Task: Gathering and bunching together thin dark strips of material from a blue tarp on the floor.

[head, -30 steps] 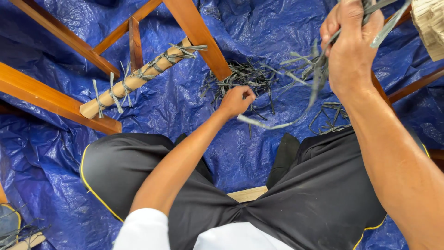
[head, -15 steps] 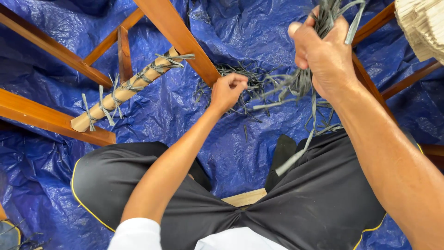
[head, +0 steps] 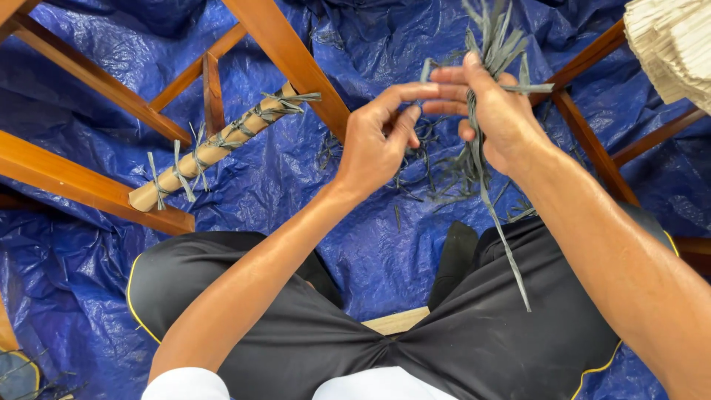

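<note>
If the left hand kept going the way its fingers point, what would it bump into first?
Probably the right hand, gripping a bunch of grey-green flat strips. The left hand points right at it, fingertips nearly touching, though depth is unclear.

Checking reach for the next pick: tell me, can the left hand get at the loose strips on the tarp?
Probably yes: the left hand hovers right above the loose strips on the tarp, with nothing between.

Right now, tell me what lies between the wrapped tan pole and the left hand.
In the head view, a slanted orange wooden bar crosses between the wrapped pole and the left hand, over blue tarp.
</note>
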